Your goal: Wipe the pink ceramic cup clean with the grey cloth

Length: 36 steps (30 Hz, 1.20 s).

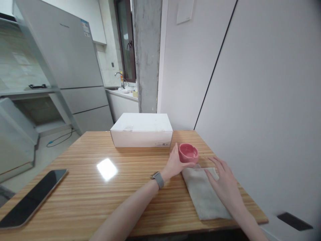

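The left hand (177, 162) held the bowl (189, 154) between thumb and fingers, by the far edge of the cloth (200, 194); the right hand (225, 184) spread wide over it. A level grip suited best.

Right of centre, our left hand (177, 162) hides part of the pink bowl (189, 153), and our right hand (223, 182) covers some of the grey cloth (200, 194). The left edge crops the phone (32, 201); upper left, we cannot read the fridge (75, 60) lettering (64, 25).

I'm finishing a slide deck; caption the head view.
Left hand cupping a pink ashtray, right hand open over a folded grey cloth on a wood-grain table.
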Available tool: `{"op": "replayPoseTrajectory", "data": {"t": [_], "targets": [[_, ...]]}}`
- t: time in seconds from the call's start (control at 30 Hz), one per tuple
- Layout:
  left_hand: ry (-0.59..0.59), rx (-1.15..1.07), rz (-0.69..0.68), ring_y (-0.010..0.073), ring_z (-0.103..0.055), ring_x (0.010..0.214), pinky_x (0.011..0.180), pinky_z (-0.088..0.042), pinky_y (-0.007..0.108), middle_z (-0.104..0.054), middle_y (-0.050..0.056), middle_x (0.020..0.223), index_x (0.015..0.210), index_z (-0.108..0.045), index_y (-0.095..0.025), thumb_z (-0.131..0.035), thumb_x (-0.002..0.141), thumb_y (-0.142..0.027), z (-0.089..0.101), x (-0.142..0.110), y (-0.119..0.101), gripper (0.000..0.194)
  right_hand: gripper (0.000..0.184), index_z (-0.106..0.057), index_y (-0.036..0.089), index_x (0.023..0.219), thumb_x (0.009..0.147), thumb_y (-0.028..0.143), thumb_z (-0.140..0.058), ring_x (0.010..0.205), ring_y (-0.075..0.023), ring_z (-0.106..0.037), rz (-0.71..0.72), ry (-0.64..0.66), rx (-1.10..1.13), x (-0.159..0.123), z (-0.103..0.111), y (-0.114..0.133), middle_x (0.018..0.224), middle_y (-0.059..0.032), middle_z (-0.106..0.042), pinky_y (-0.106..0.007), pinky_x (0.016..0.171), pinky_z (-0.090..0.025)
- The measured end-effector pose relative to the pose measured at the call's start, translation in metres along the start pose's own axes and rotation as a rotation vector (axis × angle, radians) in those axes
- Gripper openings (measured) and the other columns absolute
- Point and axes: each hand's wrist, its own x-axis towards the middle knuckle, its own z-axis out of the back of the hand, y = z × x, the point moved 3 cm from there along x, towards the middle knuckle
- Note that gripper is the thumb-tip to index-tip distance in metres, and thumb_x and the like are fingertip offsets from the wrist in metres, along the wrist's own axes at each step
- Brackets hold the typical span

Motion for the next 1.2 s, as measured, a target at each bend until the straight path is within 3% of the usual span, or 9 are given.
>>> {"op": "replayPoseTrajectory", "data": {"t": [0.13, 0.23, 0.33, 0.43, 0.63, 1.2], "targets": [[0.111, 0.302, -0.121, 0.0262, -0.046, 0.124, 0.104, -0.034, 0.041, -0.049, 0.013, 0.136, 0.136, -0.039, -0.018, -0.064, 0.078, -0.038, 0.038, -0.047, -0.026, 0.066, 0.026, -0.055, 0.023, 0.112, 0.092, 0.033, -0.043, 0.110, -0.0222, -0.054, 0.141, 0.004, 0.081, -0.021, -0.013, 0.062, 0.114, -0.0072, -0.061, -0.038, 0.098, -0.038], [0.091, 0.567, -0.024, 0.0190, -0.063, 0.093, 0.081, -0.048, 0.033, -0.067, 0.006, 0.105, 0.136, -0.037, -0.022, -0.054, 0.085, -0.032, 0.074, -0.093, -0.031, 0.055, 0.023, -0.059, 0.021, 0.097, 0.095, 0.032, -0.038, 0.088, -0.0183, -0.063, 0.168, 0.075, 0.182, -0.045, -0.039, 0.105, 0.094, -0.0057, -0.066, -0.029, 0.080, -0.046], [-0.005, 0.955, 0.106, 0.0188, -0.064, 0.068, 0.061, -0.046, 0.029, -0.068, 0.001, 0.074, 0.101, -0.060, -0.022, -0.045, 0.090, -0.028, 0.106, -0.135, -0.023, 0.020, 0.035, -0.057, 0.022, 0.077, 0.098, 0.035, -0.032, 0.055, -0.0143, -0.061, 0.159, 0.178, 0.132, -0.067, -0.069, 0.137, 0.063, 0.0000, -0.063, -0.025, 0.054, -0.040], [-0.071, 1.219, 0.164, 0.0192, -0.065, 0.059, 0.053, -0.041, 0.028, -0.067, 0.001, 0.065, 0.073, -0.059, -0.021, -0.039, 0.092, -0.024, 0.123, -0.165, -0.006, 0.028, 0.045, -0.052, 0.023, 0.066, 0.099, 0.037, -0.025, 0.045, -0.0145, -0.058, 0.199, 0.195, 0.000, -0.078, -0.087, 0.154, 0.054, 0.0010, -0.060, -0.028, 0.047, -0.030], [-0.118, 1.304, 0.054, 0.0166, -0.065, 0.055, 0.050, -0.038, 0.026, -0.066, -0.003, 0.062, 0.068, -0.054, -0.023, -0.042, 0.092, -0.024, 0.126, -0.182, 0.013, 0.027, 0.050, -0.048, 0.024, 0.064, 0.100, 0.035, -0.016, 0.047, -0.0156, -0.060, 0.243, 0.141, -0.096, -0.083, -0.092, 0.157, 0.055, 0.0008, -0.060, -0.029, 0.048, -0.028], [-0.162, 1.304, -0.030, 0.0149, -0.064, 0.051, 0.048, -0.037, 0.025, -0.065, -0.004, 0.059, 0.067, -0.051, -0.023, -0.044, 0.091, -0.025, 0.126, -0.183, 0.012, 0.025, 0.045, -0.047, 0.024, 0.066, 0.100, 0.033, -0.020, 0.052, -0.0142, -0.058, 0.256, 0.149, 0.011, -0.086, -0.090, 0.156, 0.059, 0.0020, -0.057, -0.027, 0.052, -0.031]]}}
